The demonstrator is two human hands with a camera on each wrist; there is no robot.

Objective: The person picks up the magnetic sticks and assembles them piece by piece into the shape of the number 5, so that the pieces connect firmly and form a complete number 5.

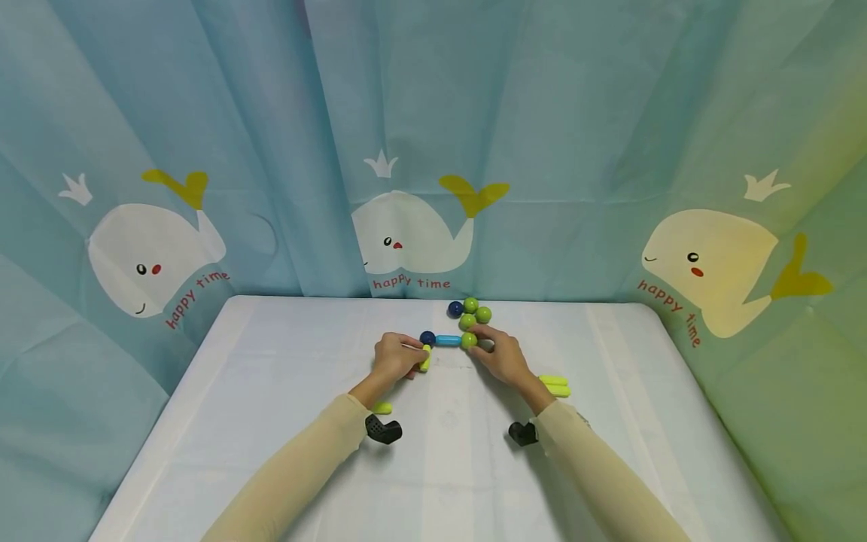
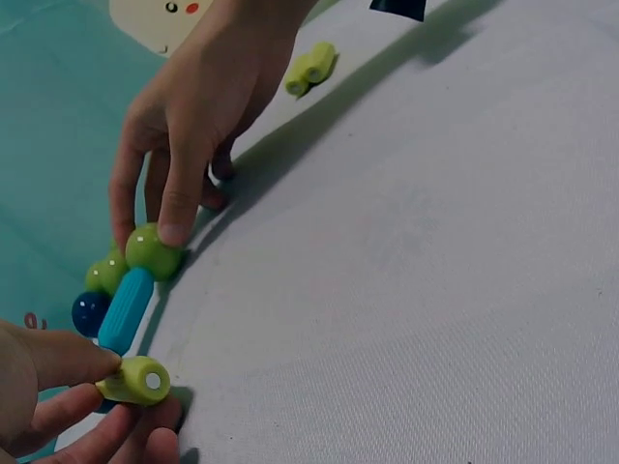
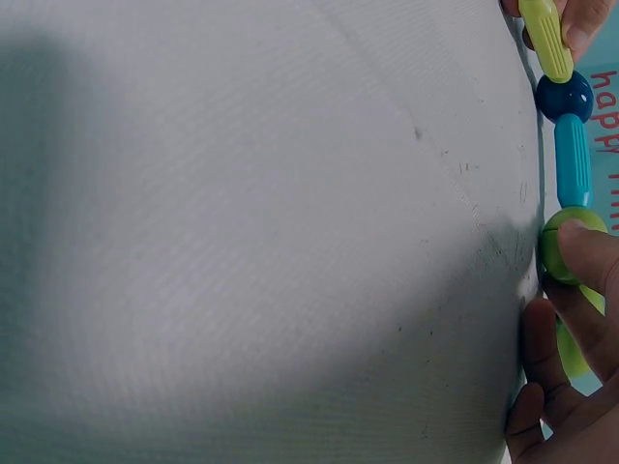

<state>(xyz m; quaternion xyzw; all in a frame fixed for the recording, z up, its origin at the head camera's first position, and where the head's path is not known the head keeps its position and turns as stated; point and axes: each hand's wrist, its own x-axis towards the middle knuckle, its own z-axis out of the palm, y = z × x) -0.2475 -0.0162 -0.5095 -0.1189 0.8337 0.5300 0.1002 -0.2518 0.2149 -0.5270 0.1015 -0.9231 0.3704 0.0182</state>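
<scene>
Taking the light-blue ribbed rod as the dial's centre, with 12 straight away from the person, two cream sleeves reach in from between 7 and 8 and between 4 and 5 o'clock. A black wrist device sits at each cuff. A loose yellow-green rod lies between 7 and 8; a pair of yellow-green rods lies side by side near 4.

Just below 9, the left hand pinches an upper yellow-green rod, whose end meets the navy ball at the light-blue rod's 9 o'clock end. Just below 3, the right hand grips the green ball at the 3 o'clock end between thumb and fingers.

At 1 o'clock, near the far edge of the white tabletop, another navy ball clusters with three green balls. Beyond hangs a whale-print curtain.
</scene>
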